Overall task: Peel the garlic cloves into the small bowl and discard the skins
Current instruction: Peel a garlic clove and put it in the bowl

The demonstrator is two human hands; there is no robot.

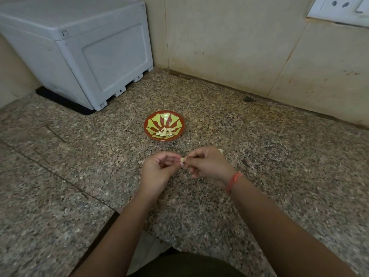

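Note:
A small red and green patterned bowl (151, 121) stands on the granite counter and holds several pale peeled garlic cloves (165, 132). In front of it, above the counter, my left hand (157, 172) and my right hand (207, 165) meet at their fingertips. Both pinch one small pale garlic clove (182, 160) between them. A pale scrap of garlic or skin (220, 150) shows just behind my right hand; most of it is hidden. My right wrist wears an orange thread band.
A grey plastic appliance (79, 47) on a black mat fills the back left corner. Tiled walls close the back and right, with a white socket plate (339, 9) at top right. The counter's front edge (103, 226) runs diagonally near my left forearm.

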